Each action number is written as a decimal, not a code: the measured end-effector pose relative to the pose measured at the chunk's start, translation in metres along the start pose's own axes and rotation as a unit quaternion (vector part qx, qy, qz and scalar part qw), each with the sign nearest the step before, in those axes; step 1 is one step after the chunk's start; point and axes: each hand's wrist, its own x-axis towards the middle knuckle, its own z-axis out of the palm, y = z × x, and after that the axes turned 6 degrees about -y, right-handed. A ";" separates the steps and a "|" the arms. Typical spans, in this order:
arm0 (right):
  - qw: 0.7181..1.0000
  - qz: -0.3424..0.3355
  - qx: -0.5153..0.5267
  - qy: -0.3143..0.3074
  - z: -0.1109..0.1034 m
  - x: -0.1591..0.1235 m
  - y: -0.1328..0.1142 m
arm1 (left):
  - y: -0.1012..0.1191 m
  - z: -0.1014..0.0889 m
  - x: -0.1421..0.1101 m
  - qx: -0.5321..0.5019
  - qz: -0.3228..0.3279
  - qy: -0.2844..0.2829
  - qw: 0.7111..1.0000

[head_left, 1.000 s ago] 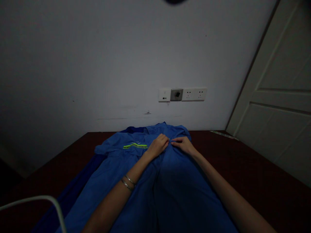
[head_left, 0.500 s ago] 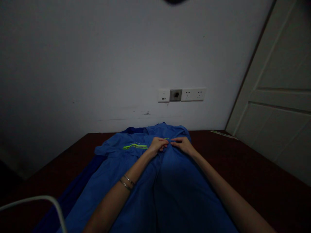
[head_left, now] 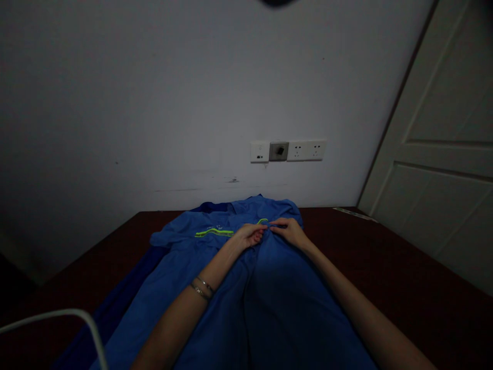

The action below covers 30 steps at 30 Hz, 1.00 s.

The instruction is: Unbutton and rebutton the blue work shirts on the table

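A blue garment (head_left: 192, 288), which looks like a jacket or work coat, lies spread out with a long opening down its middle. It carries bright yellow-green strips and a small pale print on the chest. My left hand (head_left: 250, 235) pinches the cloth at the opening, fingers curled, with two bracelets on that wrist. Fingertip to fingertip with it, my right hand (head_left: 289, 231) pinches the same spot from the other side. Whatever small fastening may be between the fingertips is too small to make out. A darker blue layer (head_left: 142, 272) shows under the garment's left side.
The garment lies on a dark red-brown table (head_left: 331, 236) against a pale wall (head_left: 185, 103). Wall sockets (head_left: 306, 150) sit above it. A white panelled door (head_left: 442, 205) stands at right, near a thin strip (head_left: 354, 213). A white cable (head_left: 73, 312) curves in at lower left.
My left hand has turned slightly and its fingers have shifted a little, showing more of the yellow-green strip beside them. My right hand stays almost in place.
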 end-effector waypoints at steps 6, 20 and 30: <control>0.999 -0.024 -0.020 0.011 0.000 -0.002 -0.006 | -0.004 0.003 0.004 -0.047 0.022 0.039 0.998; 0.996 0.077 -0.032 0.023 0.000 -0.001 -0.020 | -0.024 0.008 0.014 0.143 0.193 0.135 0.961; 0.978 0.149 -0.135 0.049 0.006 -0.003 -0.029 | -0.029 0.012 0.014 0.334 0.278 0.158 0.887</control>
